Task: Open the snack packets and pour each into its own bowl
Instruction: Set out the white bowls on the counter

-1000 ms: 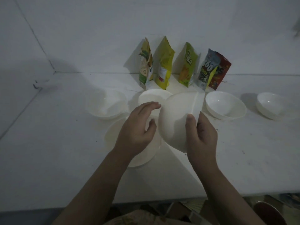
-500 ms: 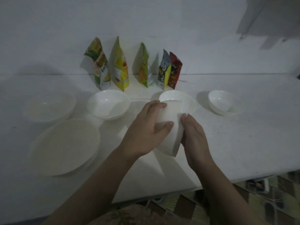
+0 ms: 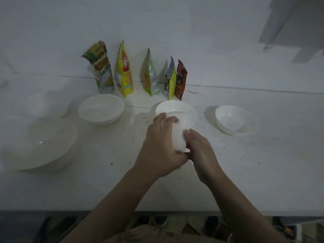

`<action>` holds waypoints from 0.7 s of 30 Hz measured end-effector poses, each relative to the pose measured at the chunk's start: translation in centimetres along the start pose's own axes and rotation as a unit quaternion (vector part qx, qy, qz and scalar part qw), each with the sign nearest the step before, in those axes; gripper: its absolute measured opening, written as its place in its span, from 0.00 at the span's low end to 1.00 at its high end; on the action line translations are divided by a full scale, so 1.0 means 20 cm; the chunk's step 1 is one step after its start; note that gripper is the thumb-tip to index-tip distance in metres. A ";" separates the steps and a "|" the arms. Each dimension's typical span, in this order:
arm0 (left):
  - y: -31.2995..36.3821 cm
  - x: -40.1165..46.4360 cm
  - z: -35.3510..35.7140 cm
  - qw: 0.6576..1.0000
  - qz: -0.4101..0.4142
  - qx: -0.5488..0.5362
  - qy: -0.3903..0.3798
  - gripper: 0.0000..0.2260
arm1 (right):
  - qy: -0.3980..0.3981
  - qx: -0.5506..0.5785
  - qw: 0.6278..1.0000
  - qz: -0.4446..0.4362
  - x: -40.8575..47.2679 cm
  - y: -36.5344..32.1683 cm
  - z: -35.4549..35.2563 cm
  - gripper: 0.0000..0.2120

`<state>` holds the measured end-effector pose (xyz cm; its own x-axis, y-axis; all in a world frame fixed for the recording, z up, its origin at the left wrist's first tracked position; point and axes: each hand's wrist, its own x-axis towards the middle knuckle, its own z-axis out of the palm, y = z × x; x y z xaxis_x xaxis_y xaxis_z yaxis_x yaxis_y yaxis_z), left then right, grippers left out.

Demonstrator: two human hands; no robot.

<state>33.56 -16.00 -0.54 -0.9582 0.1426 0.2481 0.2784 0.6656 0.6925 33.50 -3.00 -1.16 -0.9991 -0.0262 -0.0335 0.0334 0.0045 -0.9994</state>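
We grip a tilted white bowl (image 3: 178, 132) between our left hand (image 3: 162, 146) and right hand (image 3: 199, 151), above the table (image 3: 263, 172) at centre. Four more bowls spread from 9 to 2 o'clock. Five packets (image 3: 122, 71) lean on the wall (image 3: 192, 32) at 12. Bare tabletop lies toward 3 o'clock and the near edge.

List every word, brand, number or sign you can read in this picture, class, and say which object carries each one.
"ACKFR": partial word on the leftmost packet; its ends are cut off.
"PS": last letters on the red packet; the rest is turned away.
Yellow packet: red logo, too blurred to read.
Green packet: small print only, too small to read.
Grey and yellow packet: lettering blurred, unreadable.
White bowls, such as the held bowl: no text.
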 end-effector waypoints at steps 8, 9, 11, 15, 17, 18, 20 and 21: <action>-0.11 0.05 -0.05 0.978 -0.111 -0.119 0.129 0.26 | 0.031 -0.059 0.997 -0.037 0.02 -0.08 -0.10 0.14; -0.16 0.06 -0.05 0.964 -0.147 -0.161 0.153 0.24 | 0.043 -0.084 0.995 -0.036 0.03 -0.09 -0.12 0.15; -0.24 0.05 -0.06 0.932 -0.209 -0.228 0.191 0.18 | 0.046 -0.157 0.985 -0.048 0.04 -0.10 -0.17 0.16; -0.41 0.03 -0.05 0.880 -0.305 -0.292 0.219 0.10 | -0.003 -0.344 0.932 -0.109 0.06 -0.08 -0.26 0.19; -0.47 0.02 -0.04 0.867 -0.331 -0.292 0.233 0.14 | -0.013 -0.440 0.891 -0.113 0.08 -0.05 -0.30 0.20; -0.49 0.01 -0.04 0.865 -0.337 -0.281 0.245 0.14 | -0.019 -0.484 0.869 -0.106 0.08 -0.04 -0.32 0.19; -0.53 0.01 -0.04 0.872 -0.346 -0.236 0.255 0.13 | -0.027 -0.543 0.836 -0.079 0.08 -0.01 -0.34 0.18; -0.54 0.00 -0.04 0.876 -0.351 -0.216 0.251 0.13 | -0.030 -0.560 0.826 -0.064 0.07 0.00 -0.34 0.17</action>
<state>30.57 -23.83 -7.39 -0.7835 -0.6030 -0.1502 -0.2644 0.1048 0.9587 31.89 3.77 -1.26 -0.9883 -0.1476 0.0390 -0.1516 0.9182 -0.3659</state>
